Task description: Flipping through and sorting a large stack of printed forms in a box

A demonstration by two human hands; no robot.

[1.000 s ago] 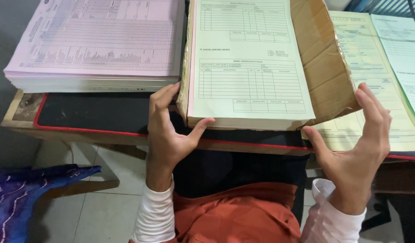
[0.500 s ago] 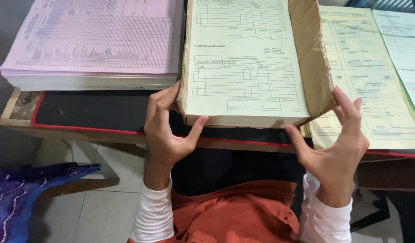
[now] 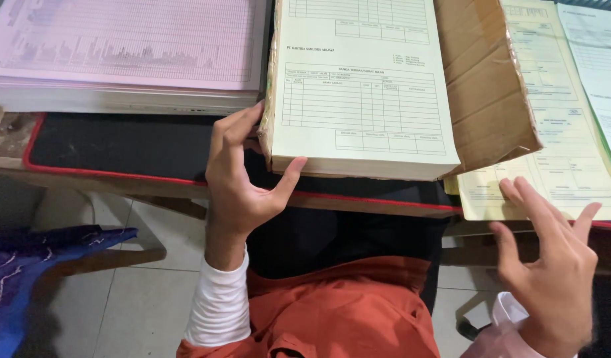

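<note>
Left hand point(image 3: 242, 182) grip is clamped on the near left corner of the thick stack of pale green forms point(image 3: 362, 99): thumb pressed against the front edge, fingers curled round the left side. Right hand point(image 3: 551, 265) grips nothing, fingers spread apart, hovering just below the desk point(image 3: 140, 149) edge, near the yellow form sheets point(image 3: 551, 172) but off the stack. Desk has a black mat with red trim. Green stack lies at desk centre, near edge overhanging toward the person. Pink printed stack point(image 3: 133, 53) lies to its left, close beside. Brown cardboard wrap point(image 3: 488, 86), with tape on it, flares open from the green stack's right side, lying over the yellow sheets. Blue patterned cloth point(image 3: 47, 265) low left, off the desk.
</note>
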